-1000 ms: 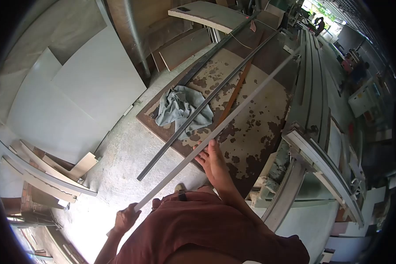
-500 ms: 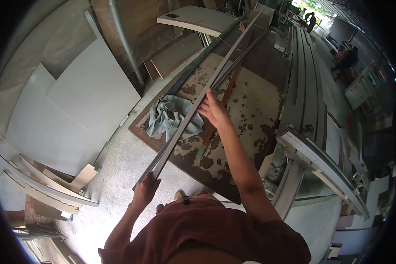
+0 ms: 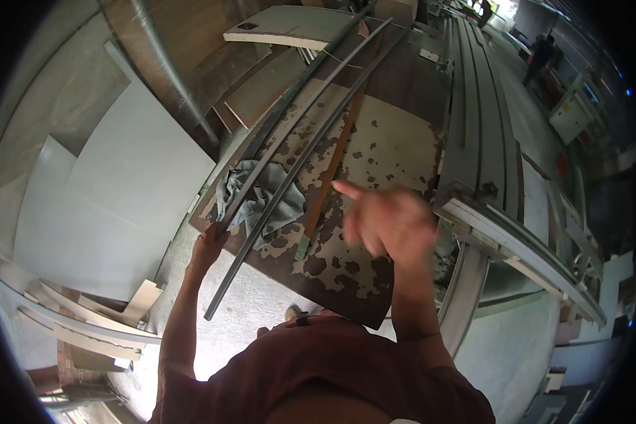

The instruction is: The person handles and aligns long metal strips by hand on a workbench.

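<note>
My left hand (image 3: 208,244) is closed around the near end of a long, narrow grey strip (image 3: 290,126) at the table's near left corner. A second grey strip (image 3: 284,186) lies to its right, apart from it, its near end jutting past the table edge. My right hand (image 3: 389,222), smeared by motion, hovers over the table (image 3: 403,141) with one finger stretched out and nothing in it. Under the two strips is a crumpled grey-green cloth (image 3: 283,201). An orange-brown strip (image 3: 334,161) with a green end lies between the second grey strip and my right hand.
Large pale panels (image 3: 120,191) lean at the left. A machine with long rails (image 3: 480,120) runs along the table's right side, its crossbeam (image 3: 523,254) reaching toward me. Curved board pieces (image 3: 85,325) lie at lower left. A person (image 3: 540,56) stands far off at right.
The two grey strips, close together before, now lie apart. My left hand has moved forward and left with one of them. My right hand has come off the strips and shifted right.
</note>
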The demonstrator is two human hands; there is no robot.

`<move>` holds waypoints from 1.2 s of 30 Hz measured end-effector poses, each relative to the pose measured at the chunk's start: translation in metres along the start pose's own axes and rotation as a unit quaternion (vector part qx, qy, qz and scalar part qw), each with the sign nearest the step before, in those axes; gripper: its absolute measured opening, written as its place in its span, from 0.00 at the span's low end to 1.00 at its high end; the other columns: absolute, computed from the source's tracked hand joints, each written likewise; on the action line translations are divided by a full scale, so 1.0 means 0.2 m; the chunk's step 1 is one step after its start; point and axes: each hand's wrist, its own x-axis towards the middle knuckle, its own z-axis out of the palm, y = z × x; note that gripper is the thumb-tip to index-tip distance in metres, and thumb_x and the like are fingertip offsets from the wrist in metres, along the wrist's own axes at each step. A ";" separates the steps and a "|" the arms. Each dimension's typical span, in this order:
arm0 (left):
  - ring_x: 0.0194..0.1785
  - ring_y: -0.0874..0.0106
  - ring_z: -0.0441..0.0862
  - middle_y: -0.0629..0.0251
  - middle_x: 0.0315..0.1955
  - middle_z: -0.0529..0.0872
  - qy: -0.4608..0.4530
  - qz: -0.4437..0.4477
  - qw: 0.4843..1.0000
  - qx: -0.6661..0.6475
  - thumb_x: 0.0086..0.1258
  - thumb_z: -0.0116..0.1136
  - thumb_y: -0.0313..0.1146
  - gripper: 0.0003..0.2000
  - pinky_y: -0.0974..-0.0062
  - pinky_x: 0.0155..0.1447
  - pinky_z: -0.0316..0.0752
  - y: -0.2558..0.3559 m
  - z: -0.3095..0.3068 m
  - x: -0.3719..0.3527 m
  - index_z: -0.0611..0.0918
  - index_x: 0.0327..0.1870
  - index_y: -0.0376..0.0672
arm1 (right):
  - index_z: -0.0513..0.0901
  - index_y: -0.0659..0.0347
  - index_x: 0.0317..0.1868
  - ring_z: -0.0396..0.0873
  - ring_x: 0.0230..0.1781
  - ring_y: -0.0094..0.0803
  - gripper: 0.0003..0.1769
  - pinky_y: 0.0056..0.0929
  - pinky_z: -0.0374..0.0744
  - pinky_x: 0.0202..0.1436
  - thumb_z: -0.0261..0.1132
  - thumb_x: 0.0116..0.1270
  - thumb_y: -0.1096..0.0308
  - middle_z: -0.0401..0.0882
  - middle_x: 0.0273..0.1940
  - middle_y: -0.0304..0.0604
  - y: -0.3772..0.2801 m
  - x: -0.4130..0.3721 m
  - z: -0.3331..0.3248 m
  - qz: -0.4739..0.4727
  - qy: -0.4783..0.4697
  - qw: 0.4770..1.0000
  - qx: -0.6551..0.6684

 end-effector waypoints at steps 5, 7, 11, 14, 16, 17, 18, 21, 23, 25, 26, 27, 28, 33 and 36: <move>0.44 0.52 0.76 0.48 0.37 0.80 0.016 0.011 0.997 0.072 0.60 0.56 0.36 0.15 0.60 0.47 0.70 -0.14 0.15 0.15 0.75 0.46 0.40 | 0.76 0.63 0.29 0.77 0.29 0.32 0.27 0.44 0.61 0.61 0.42 0.68 0.48 0.73 0.20 0.37 -0.45 -0.01 0.18 -0.289 -0.162 0.942 0.047; 0.49 0.53 0.71 0.50 0.41 0.77 0.117 0.105 0.958 0.239 0.60 0.56 0.37 0.17 0.57 0.54 0.64 -0.06 0.20 0.11 0.75 0.50 0.42 | 0.76 0.62 0.28 0.77 0.28 0.32 0.28 0.44 0.61 0.61 0.41 0.68 0.47 0.72 0.20 0.36 -0.53 -0.03 0.23 -0.335 -0.179 0.925 0.027; 0.51 0.55 0.68 0.54 0.43 0.76 0.124 0.095 0.973 0.168 0.61 0.56 0.37 0.19 0.58 0.58 0.59 0.16 0.23 0.05 0.72 0.53 0.44 | 0.76 0.62 0.27 0.77 0.27 0.31 0.29 0.44 0.61 0.60 0.40 0.68 0.46 0.72 0.19 0.36 -0.57 -0.10 0.27 -0.354 -0.172 0.919 -0.003; 0.50 0.57 0.69 0.55 0.43 0.75 0.148 0.106 0.974 0.134 0.59 0.57 0.32 0.17 0.61 0.56 0.61 0.27 0.24 -0.03 0.74 0.50 0.42 | 0.76 0.61 0.26 0.76 0.26 0.31 0.30 0.44 0.61 0.60 0.40 0.67 0.45 0.72 0.19 0.36 -0.57 -0.12 0.28 -0.356 -0.168 0.919 -0.012; 0.49 0.57 0.70 0.55 0.43 0.75 0.140 0.110 0.977 0.121 0.59 0.57 0.31 0.16 0.61 0.56 0.62 0.25 0.27 -0.05 0.74 0.49 0.42 | 0.76 0.61 0.25 0.76 0.25 0.31 0.30 0.45 0.61 0.59 0.39 0.67 0.44 0.72 0.19 0.36 -0.57 -0.11 0.28 -0.354 -0.172 0.919 -0.014; 0.49 0.58 0.70 0.55 0.43 0.75 0.129 0.111 0.979 0.111 0.59 0.57 0.31 0.16 0.61 0.55 0.63 0.24 0.27 -0.06 0.74 0.49 0.42 | 0.76 0.60 0.25 0.76 0.25 0.30 0.30 0.45 0.62 0.59 0.39 0.67 0.44 0.72 0.18 0.35 -0.57 -0.11 0.29 -0.355 -0.170 0.919 -0.015; 0.49 0.58 0.70 0.54 0.42 0.75 0.135 0.135 0.977 0.096 0.59 0.57 0.31 0.15 0.61 0.54 0.64 0.24 0.27 -0.08 0.75 0.48 0.42 | 0.76 0.60 0.24 0.76 0.25 0.30 0.31 0.45 0.62 0.59 0.39 0.67 0.44 0.72 0.18 0.35 -0.56 -0.11 0.29 -0.355 -0.168 0.919 -0.014; 0.49 0.58 0.70 0.54 0.42 0.75 0.120 0.085 0.984 0.100 0.59 0.57 0.31 0.14 0.61 0.55 0.64 0.25 0.25 -0.11 0.75 0.47 0.41 | 0.76 0.60 0.23 0.76 0.24 0.30 0.31 0.45 0.62 0.58 0.38 0.67 0.43 0.72 0.18 0.35 -0.54 -0.10 0.29 -0.354 -0.169 0.920 -0.008; 0.48 0.58 0.70 0.55 0.42 0.74 0.116 0.087 0.984 0.107 0.60 0.56 0.32 0.14 0.62 0.55 0.63 0.24 0.23 -0.11 0.76 0.46 0.41 | 0.76 0.59 0.22 0.76 0.23 0.30 0.32 0.45 0.62 0.58 0.38 0.67 0.42 0.72 0.18 0.35 -0.53 -0.10 0.30 -0.356 -0.170 0.919 -0.005; 0.49 0.58 0.70 0.55 0.42 0.75 0.092 0.082 0.985 0.121 0.60 0.56 0.32 0.14 0.62 0.55 0.63 0.21 0.24 -0.12 0.76 0.47 0.41 | 0.75 0.59 0.21 0.76 0.23 0.30 0.33 0.45 0.62 0.58 0.38 0.66 0.42 0.72 0.17 0.35 -0.52 -0.10 0.30 -0.362 -0.167 0.917 -0.006; 0.49 0.58 0.69 0.55 0.42 0.75 0.097 0.096 0.983 0.124 0.59 0.56 0.33 0.14 0.63 0.56 0.62 0.16 0.26 -0.11 0.76 0.47 0.41 | 0.75 0.59 0.21 0.76 0.22 0.29 0.33 0.45 0.62 0.57 0.38 0.66 0.42 0.72 0.17 0.35 -0.53 -0.10 0.30 -0.364 -0.171 0.916 -0.008; 0.49 0.58 0.69 0.55 0.42 0.75 0.092 0.098 0.983 0.125 0.59 0.56 0.33 0.14 0.63 0.56 0.62 0.14 0.26 -0.11 0.76 0.47 0.41 | 0.75 0.58 0.21 0.75 0.22 0.29 0.33 0.46 0.62 0.57 0.37 0.66 0.41 0.72 0.17 0.34 -0.53 -0.09 0.31 -0.366 -0.168 0.915 -0.010; 0.50 0.58 0.69 0.55 0.42 0.74 0.077 0.080 0.986 0.122 0.59 0.56 0.33 0.15 0.63 0.56 0.62 0.15 0.26 -0.12 0.76 0.47 0.41 | 0.75 0.58 0.20 0.75 0.22 0.29 0.33 0.46 0.62 0.57 0.37 0.66 0.41 0.72 0.17 0.34 -0.53 -0.09 0.31 -0.366 -0.167 0.915 -0.011; 0.50 0.58 0.69 0.54 0.43 0.74 0.059 0.077 0.986 0.133 0.59 0.56 0.33 0.15 0.62 0.57 0.61 0.12 0.29 -0.09 0.76 0.47 0.41 | 0.75 0.57 0.18 0.75 0.20 0.29 0.35 0.46 0.63 0.56 0.36 0.66 0.39 0.72 0.16 0.34 -0.53 -0.10 0.30 -0.371 -0.165 0.913 -0.021; 0.50 0.59 0.69 0.55 0.43 0.75 0.057 0.066 0.987 0.133 0.59 0.56 0.34 0.16 0.62 0.57 0.60 0.14 0.30 -0.04 0.76 0.47 0.41 | 0.75 0.57 0.17 0.75 0.19 0.28 0.36 0.46 0.63 0.56 0.36 0.65 0.39 0.72 0.16 0.34 -0.55 -0.10 0.30 -0.377 -0.168 0.910 -0.031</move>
